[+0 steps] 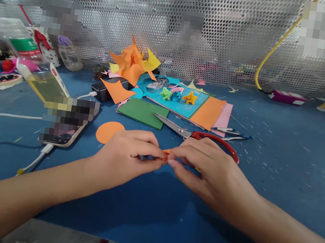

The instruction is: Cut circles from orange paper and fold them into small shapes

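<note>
My left hand (132, 155) and my right hand (205, 165) meet over the middle of the table, fingertips pinched together. Between them is a small piece of orange paper (165, 159), mostly hidden by the fingers; one end looks rolled. An orange paper circle (109, 132) lies flat just beyond my left hand. Past my right hand rest scissors (177, 127) with red handles, blades pointing left. Farther back, a green, a blue and an orange folded paper flower (190, 97) sit on stacked paper.
A green paper stack (142, 112) and orange sheets (209, 111) lie mid-table. Orange paper scraps (131, 61) pile up behind. At left are a propped phone (71, 123) with a white cable (6, 115) and a plastic bottle (23, 44). Perforated metal (226, 33) closes off the back.
</note>
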### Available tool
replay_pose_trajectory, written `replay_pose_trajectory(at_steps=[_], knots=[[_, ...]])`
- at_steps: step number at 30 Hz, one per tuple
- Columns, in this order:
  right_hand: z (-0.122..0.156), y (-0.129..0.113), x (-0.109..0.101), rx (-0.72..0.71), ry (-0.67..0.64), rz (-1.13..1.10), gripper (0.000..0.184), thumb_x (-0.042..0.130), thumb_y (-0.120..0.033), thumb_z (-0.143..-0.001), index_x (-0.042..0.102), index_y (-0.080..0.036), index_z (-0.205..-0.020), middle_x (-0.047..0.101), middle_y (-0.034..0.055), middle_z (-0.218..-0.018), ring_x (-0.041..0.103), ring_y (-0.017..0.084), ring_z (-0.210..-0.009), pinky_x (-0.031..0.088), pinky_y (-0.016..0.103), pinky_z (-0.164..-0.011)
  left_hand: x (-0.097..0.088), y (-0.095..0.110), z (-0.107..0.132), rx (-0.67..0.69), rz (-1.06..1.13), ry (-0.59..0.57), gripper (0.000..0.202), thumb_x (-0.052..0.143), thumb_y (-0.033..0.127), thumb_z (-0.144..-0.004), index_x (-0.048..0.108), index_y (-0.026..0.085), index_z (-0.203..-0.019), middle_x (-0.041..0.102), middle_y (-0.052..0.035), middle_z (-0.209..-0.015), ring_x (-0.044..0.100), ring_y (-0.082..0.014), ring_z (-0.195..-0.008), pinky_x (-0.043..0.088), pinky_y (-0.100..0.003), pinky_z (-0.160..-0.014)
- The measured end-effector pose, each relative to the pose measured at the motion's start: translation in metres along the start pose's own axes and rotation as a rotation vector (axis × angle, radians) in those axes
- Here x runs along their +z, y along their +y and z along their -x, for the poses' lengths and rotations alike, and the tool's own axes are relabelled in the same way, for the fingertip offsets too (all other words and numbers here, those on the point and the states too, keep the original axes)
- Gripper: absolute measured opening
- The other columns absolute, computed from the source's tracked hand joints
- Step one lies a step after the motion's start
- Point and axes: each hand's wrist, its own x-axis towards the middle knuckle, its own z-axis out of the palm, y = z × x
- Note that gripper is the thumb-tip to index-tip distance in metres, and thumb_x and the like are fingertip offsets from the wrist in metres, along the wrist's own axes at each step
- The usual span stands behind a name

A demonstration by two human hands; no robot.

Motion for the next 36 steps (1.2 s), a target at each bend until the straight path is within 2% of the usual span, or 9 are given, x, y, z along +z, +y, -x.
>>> replay_pose_trajectory(at_steps=[5, 11, 16, 22, 24, 27, 30, 33, 36], knots=[[-0.001, -0.002, 0.0, -0.031, -0.096, -0.043, 0.015, 0.043, -0.017, -0.09, 0.058, -0.017, -0.088, 0.062, 0.0013, -0.078, 0.055, 0.014, -0.07, 0.038, 0.03, -0.065, -0.003, 0.002, 0.004, -0.042, -0.002, -0.088, 0.007, 0.064, 0.011, -0.075, 0.066, 0.013, -0.069, 0.062, -0.0005, -0.065, 0.054, -0.0062, -0.057, 0.043, -0.015, -0.054], [0.001, -0.002, -0.003, -0.064, 0.015, 0.007, 0.007, 0.053, -0.016, -0.083, 0.057, -0.017, -0.09, 0.062, 0.0006, -0.079, 0.056, 0.014, -0.073, 0.038, 0.031, -0.069, -0.002, 0.004, 0.003, -0.008, -0.002, -0.015, 0.006, 0.066, 0.011, -0.074, 0.065, 0.012, -0.068, 0.063, -0.0014, -0.066, 0.055, -0.0064, -0.058, 0.043, -0.015, -0.055], [0.002, 0.002, -0.004, -0.198, 0.002, 0.156, 0.01, 0.046, -0.018, -0.09, 0.055, -0.017, -0.087, 0.062, 0.0018, -0.078, 0.055, 0.014, -0.07, 0.038, 0.031, -0.069, -0.003, 0.005, 0.001, -0.012, 0.053, -0.021, 0.007, 0.071, 0.013, -0.07, 0.065, 0.011, -0.067, 0.063, -0.0009, -0.064, 0.056, -0.0066, -0.059, 0.045, -0.015, -0.057], [0.001, 0.009, -0.014, -0.283, 0.037, 0.174, 0.011, 0.043, -0.013, -0.091, 0.049, -0.021, -0.096, 0.062, -0.0004, -0.079, 0.056, 0.013, -0.072, 0.037, 0.031, -0.073, -0.01, -0.003, -0.004, -0.367, 0.413, -0.029, 0.013, 0.071, 0.028, -0.071, 0.067, 0.016, -0.076, 0.063, -0.0023, -0.077, 0.059, -0.0109, -0.07, 0.046, -0.015, -0.048], [0.0, 0.009, -0.017, -0.342, 0.029, 0.182, 0.013, 0.042, -0.013, -0.091, 0.048, -0.022, -0.097, 0.063, -0.0011, -0.078, 0.056, 0.013, -0.071, 0.037, 0.031, -0.073, -0.011, -0.008, -0.006, -0.455, 0.54, -0.074, 0.017, 0.074, 0.025, -0.066, 0.067, 0.016, -0.078, 0.063, -0.0033, -0.08, 0.06, -0.0135, -0.074, 0.047, -0.017, -0.049], [-0.001, 0.007, -0.02, -0.433, -0.02, 0.18, 0.014, 0.04, -0.013, -0.092, 0.05, -0.021, -0.098, 0.063, -0.0009, -0.078, 0.055, 0.013, -0.071, 0.037, 0.031, -0.075, -0.011, -0.012, -0.006, -0.56, 0.723, -0.277, 0.018, 0.076, 0.015, -0.061, 0.065, 0.014, -0.075, 0.063, -0.0015, -0.075, 0.061, -0.0119, -0.066, 0.05, -0.019, -0.054], [-0.001, 0.005, -0.02, -0.461, -0.082, 0.149, 0.019, 0.036, -0.011, -0.093, 0.053, -0.02, -0.096, 0.063, -0.0011, -0.078, 0.054, 0.012, -0.07, 0.038, 0.03, -0.076, -0.012, -0.013, -0.005, -0.576, 0.753, -0.436, 0.015, 0.075, 0.016, -0.061, 0.063, 0.013, -0.069, 0.064, 0.0002, -0.068, 0.061, -0.0097, -0.063, 0.049, -0.018, -0.056], [0.0, 0.005, -0.017, -0.439, -0.083, 0.106, 0.016, 0.038, -0.014, -0.093, 0.053, -0.019, -0.096, 0.063, -0.0004, -0.081, 0.054, 0.012, -0.074, 0.039, 0.03, -0.077, -0.013, -0.011, -0.005, -0.561, 0.68, -0.468, 0.014, 0.074, 0.023, -0.065, 0.065, 0.013, -0.07, 0.065, -0.0002, -0.067, 0.06, -0.0086, -0.059, 0.047, -0.016, -0.052], [0.0, 0.008, -0.013, -0.328, -0.07, 0.034, 0.009, 0.045, -0.016, -0.089, 0.053, -0.019, -0.094, 0.062, 0.0009, -0.082, 0.054, 0.014, -0.076, 0.041, 0.031, -0.076, -0.013, -0.008, -0.006, -0.565, 0.592, -0.383, 0.012, 0.069, 0.023, -0.071, 0.068, 0.012, -0.073, 0.068, -0.0026, -0.07, 0.063, -0.0105, -0.061, 0.048, -0.017, -0.052]])
